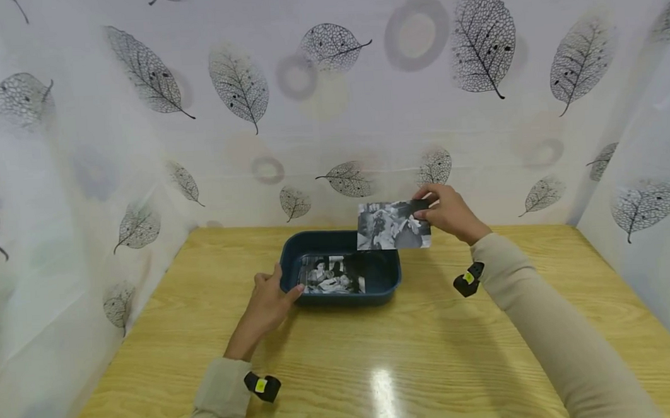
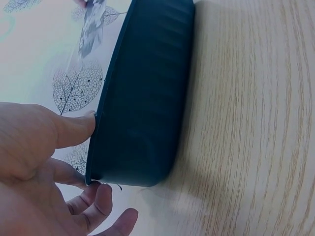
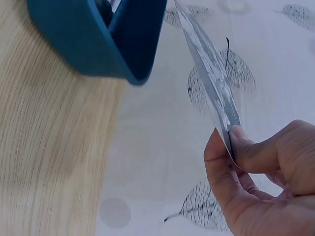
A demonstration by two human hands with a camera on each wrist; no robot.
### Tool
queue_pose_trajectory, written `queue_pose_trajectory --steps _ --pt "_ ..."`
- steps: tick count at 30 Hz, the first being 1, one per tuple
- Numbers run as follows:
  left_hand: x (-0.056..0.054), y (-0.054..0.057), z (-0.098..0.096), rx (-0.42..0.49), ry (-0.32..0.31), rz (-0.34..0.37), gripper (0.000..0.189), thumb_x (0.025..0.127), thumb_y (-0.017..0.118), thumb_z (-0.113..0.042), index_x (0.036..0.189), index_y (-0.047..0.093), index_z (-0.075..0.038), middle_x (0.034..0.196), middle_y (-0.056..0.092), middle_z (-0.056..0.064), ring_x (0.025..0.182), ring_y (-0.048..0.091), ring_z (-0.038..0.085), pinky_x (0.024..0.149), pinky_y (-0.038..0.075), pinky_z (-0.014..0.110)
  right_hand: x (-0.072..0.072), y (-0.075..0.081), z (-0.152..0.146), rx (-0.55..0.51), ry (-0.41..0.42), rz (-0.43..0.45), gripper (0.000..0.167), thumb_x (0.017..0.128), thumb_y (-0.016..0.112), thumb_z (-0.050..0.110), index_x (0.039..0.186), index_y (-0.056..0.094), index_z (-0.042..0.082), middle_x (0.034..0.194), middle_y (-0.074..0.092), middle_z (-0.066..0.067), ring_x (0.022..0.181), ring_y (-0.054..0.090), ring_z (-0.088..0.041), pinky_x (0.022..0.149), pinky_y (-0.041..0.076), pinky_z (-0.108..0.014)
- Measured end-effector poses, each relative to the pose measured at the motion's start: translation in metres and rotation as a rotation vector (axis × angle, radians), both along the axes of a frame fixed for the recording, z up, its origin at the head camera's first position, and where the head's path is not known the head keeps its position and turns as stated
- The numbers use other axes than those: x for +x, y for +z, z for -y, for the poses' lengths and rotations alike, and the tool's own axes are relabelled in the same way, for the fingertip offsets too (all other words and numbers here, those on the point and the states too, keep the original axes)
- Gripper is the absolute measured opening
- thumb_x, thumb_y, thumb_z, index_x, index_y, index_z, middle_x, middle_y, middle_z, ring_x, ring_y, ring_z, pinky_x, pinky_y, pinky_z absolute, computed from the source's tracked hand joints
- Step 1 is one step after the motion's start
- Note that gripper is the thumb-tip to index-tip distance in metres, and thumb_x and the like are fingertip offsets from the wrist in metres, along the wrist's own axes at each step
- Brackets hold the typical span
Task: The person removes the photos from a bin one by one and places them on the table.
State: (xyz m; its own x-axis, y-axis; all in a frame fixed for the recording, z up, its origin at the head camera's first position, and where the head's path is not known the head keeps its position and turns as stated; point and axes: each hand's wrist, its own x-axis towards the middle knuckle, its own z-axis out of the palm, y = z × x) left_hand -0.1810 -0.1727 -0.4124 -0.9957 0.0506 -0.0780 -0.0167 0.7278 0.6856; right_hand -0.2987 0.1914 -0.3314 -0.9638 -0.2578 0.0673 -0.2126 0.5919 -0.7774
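Note:
A dark blue plastic basin [image 1: 345, 301] stands on the table, and a black-and-white photo [image 1: 335, 276] lies inside it. My left hand [image 1: 266, 304] grips the basin's near left corner. In the left wrist view, the thumb [image 2: 74, 129] lies on the rim while the fingers are at the outer side. My right hand [image 1: 450, 212] pinches another black-and-white photo [image 1: 389, 226] by its right end, between thumb and fingers. This photo is held up over the basin's far right part, overlapping the rim in the head view. The right wrist view shows it nearly edge-on.
The wood-grain table [image 1: 331, 360] reaches back to a white leaf-patterned curtain [image 1: 354, 132] behind the basin. More of the same cloth hangs at the left and right sides. Each wrist wears a small black camera.

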Motion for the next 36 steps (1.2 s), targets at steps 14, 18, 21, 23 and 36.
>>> queue_pose_trajectory --steps 14,18,21,23,36 --pt "0.001 0.001 0.001 -0.020 0.001 0.009 0.083 0.104 0.060 -0.029 0.157 0.011 0.010 0.144 0.025 0.040 0.130 0.041 0.049 0.107 0.042 0.062 0.007 -0.018 -0.057 0.006 -0.073 0.063 0.036 0.100 0.063 0.004 0.133 0.055 -0.005 0.129 0.046 -0.032 0.101 0.055 -0.035 0.071 0.057 -0.027" --pt "0.001 0.001 0.001 -0.022 -0.001 0.006 0.083 0.104 0.060 -0.028 0.157 0.010 0.011 0.143 0.025 0.041 0.129 0.041 0.049 0.106 0.042 0.062 0.010 -0.028 -0.068 -0.011 -0.066 0.077 0.036 0.099 0.064 0.003 0.133 0.055 -0.007 0.127 0.046 -0.033 0.096 0.057 -0.030 0.071 0.058 -0.027" --pt "0.002 0.001 0.002 -0.015 -0.004 0.004 0.083 0.104 0.060 -0.028 0.157 0.010 0.011 0.143 0.025 0.040 0.129 0.041 0.049 0.106 0.042 0.063 0.012 -0.035 -0.075 -0.032 -0.054 0.088 0.036 0.099 0.063 0.001 0.133 0.055 -0.009 0.125 0.047 -0.033 0.092 0.057 -0.025 0.072 0.059 -0.026" --pt "0.002 0.000 0.002 -0.011 -0.007 0.003 0.083 0.104 0.060 -0.028 0.157 0.010 0.011 0.143 0.025 0.040 0.130 0.041 0.049 0.106 0.041 0.063 0.013 -0.040 -0.080 -0.044 -0.049 0.096 0.036 0.099 0.062 0.001 0.133 0.054 -0.010 0.122 0.048 -0.031 0.089 0.057 -0.023 0.071 0.060 -0.026" --pt "0.000 -0.001 0.000 -0.009 -0.007 -0.006 0.082 0.103 0.060 -0.028 0.156 0.011 0.012 0.143 0.026 0.041 0.128 0.042 0.050 0.105 0.042 0.063 0.015 -0.070 -0.089 -0.058 -0.020 0.136 0.034 0.098 0.062 -0.003 0.130 0.055 -0.012 0.116 0.050 -0.032 0.085 0.060 -0.021 0.070 0.061 -0.031"
